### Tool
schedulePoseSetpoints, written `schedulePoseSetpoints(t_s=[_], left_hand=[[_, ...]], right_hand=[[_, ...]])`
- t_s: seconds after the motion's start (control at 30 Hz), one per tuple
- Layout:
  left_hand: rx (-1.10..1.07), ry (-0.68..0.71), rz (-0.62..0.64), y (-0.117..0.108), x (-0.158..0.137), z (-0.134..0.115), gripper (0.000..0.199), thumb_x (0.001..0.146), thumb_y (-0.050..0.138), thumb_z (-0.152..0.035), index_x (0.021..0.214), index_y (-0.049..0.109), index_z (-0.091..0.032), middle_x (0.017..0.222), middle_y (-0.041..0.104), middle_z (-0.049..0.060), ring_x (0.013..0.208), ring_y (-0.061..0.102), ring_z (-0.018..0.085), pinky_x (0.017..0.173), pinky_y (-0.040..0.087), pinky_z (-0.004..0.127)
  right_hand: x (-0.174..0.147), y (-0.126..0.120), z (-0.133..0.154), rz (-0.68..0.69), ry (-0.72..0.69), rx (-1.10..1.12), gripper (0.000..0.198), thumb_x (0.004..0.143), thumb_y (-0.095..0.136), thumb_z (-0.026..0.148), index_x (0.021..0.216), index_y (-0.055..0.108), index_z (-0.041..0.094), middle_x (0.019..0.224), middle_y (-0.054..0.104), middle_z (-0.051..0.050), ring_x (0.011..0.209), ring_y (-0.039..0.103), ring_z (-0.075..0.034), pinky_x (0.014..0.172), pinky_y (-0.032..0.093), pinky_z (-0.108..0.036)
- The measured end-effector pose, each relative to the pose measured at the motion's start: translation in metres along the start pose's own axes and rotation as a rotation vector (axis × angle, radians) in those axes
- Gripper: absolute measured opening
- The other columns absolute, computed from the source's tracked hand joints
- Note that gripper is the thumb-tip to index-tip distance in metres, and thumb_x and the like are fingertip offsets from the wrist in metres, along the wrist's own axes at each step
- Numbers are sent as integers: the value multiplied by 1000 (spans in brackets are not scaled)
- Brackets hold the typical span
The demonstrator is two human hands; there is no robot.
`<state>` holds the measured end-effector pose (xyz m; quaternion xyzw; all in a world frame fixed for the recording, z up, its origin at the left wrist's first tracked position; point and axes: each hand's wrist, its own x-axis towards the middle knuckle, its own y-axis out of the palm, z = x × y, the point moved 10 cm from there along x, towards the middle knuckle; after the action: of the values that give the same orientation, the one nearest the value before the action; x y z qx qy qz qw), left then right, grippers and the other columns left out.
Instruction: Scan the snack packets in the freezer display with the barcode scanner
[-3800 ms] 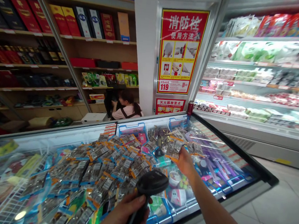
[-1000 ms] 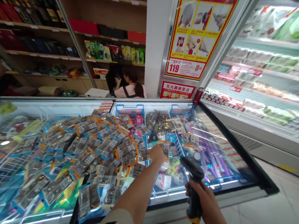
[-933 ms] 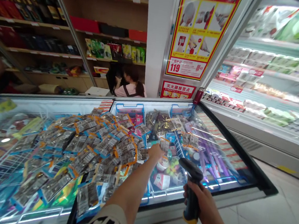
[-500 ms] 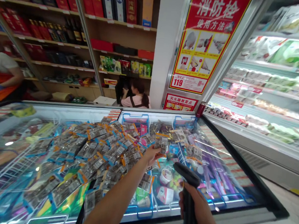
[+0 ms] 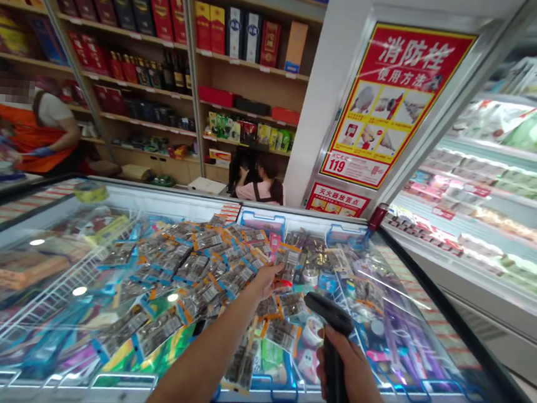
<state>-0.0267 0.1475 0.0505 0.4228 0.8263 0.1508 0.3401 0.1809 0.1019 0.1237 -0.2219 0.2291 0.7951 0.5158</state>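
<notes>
left grip [image 5: 265, 282] closed on the edge of a packet [image 5: 288, 261] — right grip [image 5: 345, 366] tight around a black scanner [image 5: 329, 311]

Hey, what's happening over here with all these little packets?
Someone at a glass-topped display case is holding up one clear packet with the left hand. The right hand grips a black handheld scanner, its head turned roughly toward that packet. Many similar packets lie in a loose pile over the case, to the left of the scanner. Beyond it are a person in an orange apron and another in a pink top.
</notes>
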Motion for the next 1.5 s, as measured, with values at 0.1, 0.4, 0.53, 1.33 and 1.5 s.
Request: schedulePoseSetpoints(t_s=[0.1, 0.4, 0.53, 1.33, 1.5], left_hand=[[-14, 6, -4, -8, -5, -7, 11, 71, 53, -17, 81, 50, -15, 66, 55, 0, 54, 53, 10, 61, 48, 30], [131, 34, -25, -14, -12, -16, 17, 74, 49, -24, 89, 49, -16, 76, 57, 1, 55, 55, 11, 57, 48, 29], [794, 149, -255, -52, -14, -56, 21, 75, 45, -32, 88, 53, -17, 83, 60, 5, 72, 58, 17, 63, 45, 29], [1562, 291, -385, 162, 167, 77, 62, 66, 56, -39, 122, 37, -19, 114, 48, 16, 107, 40, 30, 83, 32, 41], [1731, 401, -368, 167, 182, 79, 48, 70, 53, -31, 116, 44, -23, 114, 47, 12, 107, 37, 29, 84, 29, 42]], right_hand=[[-5, 10, -3, 13, 13, -16, 32, 57, 63, 39, 77, 53, 16, 41, 51, 4, 30, 44, -9, 26, 34, -19], [-13, 21, -6, 23, -3, -36, 28, 56, 64, 37, 73, 54, 16, 42, 51, 5, 29, 43, -8, 26, 32, -18], [0, -10, -2, -104, -48, -5, 29, 56, 64, 40, 62, 50, 15, 39, 49, 5, 29, 42, -8, 28, 32, -19], [106, -196, -4, -308, 61, 196, 39, 53, 64, 47, 70, 50, 15, 40, 52, 4, 30, 45, -9, 31, 35, -21], [117, -200, 1, -349, 74, 100, 32, 57, 61, 44, 58, 46, 16, 35, 48, 4, 29, 44, -10, 29, 33, -20]])
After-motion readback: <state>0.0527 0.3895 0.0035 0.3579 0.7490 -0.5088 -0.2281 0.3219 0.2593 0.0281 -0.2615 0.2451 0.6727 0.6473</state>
